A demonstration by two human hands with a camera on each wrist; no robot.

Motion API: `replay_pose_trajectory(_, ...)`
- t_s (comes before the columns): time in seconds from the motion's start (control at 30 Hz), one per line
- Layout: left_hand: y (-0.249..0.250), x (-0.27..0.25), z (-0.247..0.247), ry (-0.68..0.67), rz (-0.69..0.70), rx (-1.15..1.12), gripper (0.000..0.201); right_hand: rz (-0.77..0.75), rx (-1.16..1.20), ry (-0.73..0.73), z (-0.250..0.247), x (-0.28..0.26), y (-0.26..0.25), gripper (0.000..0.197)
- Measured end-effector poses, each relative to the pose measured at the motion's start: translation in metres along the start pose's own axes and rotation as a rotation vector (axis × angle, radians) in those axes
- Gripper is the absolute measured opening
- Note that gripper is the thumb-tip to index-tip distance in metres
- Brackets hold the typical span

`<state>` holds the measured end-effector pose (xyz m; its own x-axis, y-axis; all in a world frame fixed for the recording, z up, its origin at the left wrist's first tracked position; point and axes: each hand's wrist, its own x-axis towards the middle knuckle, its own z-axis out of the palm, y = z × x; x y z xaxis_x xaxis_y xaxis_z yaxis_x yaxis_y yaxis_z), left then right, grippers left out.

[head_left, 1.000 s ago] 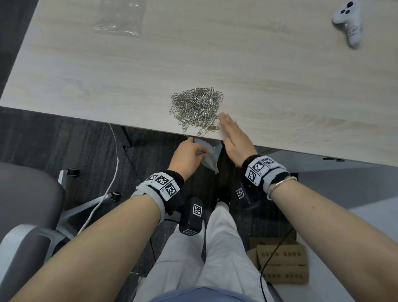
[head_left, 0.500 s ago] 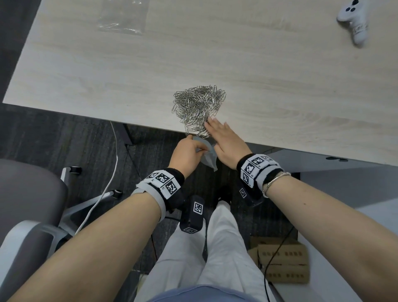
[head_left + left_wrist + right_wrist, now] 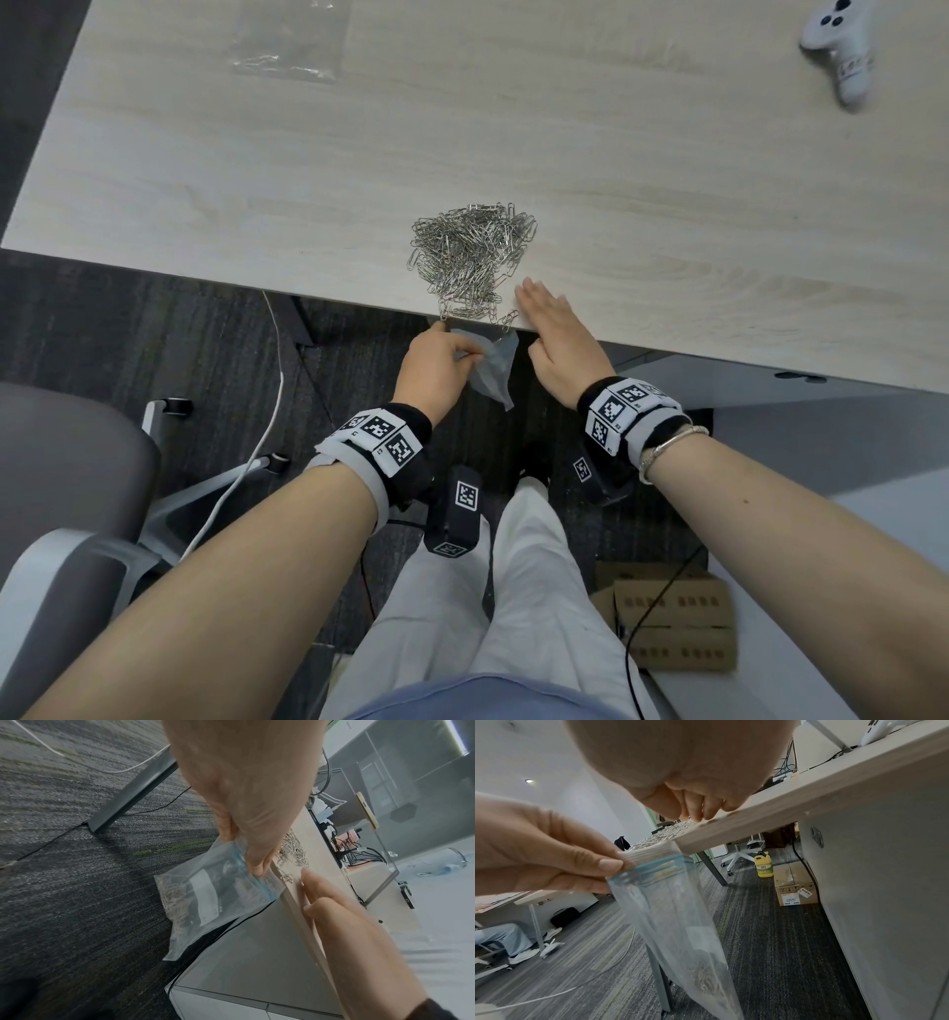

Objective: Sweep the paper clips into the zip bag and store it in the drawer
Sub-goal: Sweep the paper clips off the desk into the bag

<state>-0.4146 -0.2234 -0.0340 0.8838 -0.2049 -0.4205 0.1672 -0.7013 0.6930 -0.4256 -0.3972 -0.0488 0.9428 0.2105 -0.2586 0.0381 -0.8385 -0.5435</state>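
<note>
Clips (image 3: 472,257) lay heaped at the surface (image 3: 667,205) edge, light and slippery (likely to scatter), above the limp bag (image 3: 675,912) pinched at its mouth by the left hand (image 3: 436,367), the right hand (image 3: 560,339) flat beside them.

A loose heap of silver paper clips (image 3: 472,257) lies on the table (image 3: 667,205) at its near edge, a few overhanging it, while just below that edge hangs a clear zip bag (image 3: 670,914) with a blue seal line, mouth up, some clips already at its bottom.
</note>
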Motion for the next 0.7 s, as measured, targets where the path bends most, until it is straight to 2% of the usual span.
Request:
replay_pose_trajectory(0.23, 0.003, -0.003, 0.002, 0.015, 0.047, -0.016, 0.017, -0.014, -0.037, -0.022, 0.012, -0.005, -0.01, 0.068)
replay_pose_trajectory(0.47, 0.003, -0.003, 0.003, 0.004, 0.028, -0.01, 0.018, -0.11, -0.034, -0.082, 0.021, -0.009, -0.018, 0.068)
replay_pose_trajectory(0.6, 0.004, -0.003, 0.002, 0.003, 0.025, 0.002, 0.02, -0.171, 0.068, -0.128, 0.022, -0.01, -0.024, 0.069)
replay_pose_trajectory(0.7, 0.004, -0.004, 0.0, 0.002, 0.033, -0.004, 0.019, -0.174, 0.127, -0.086, 0.016, -0.01, -0.023, 0.069)
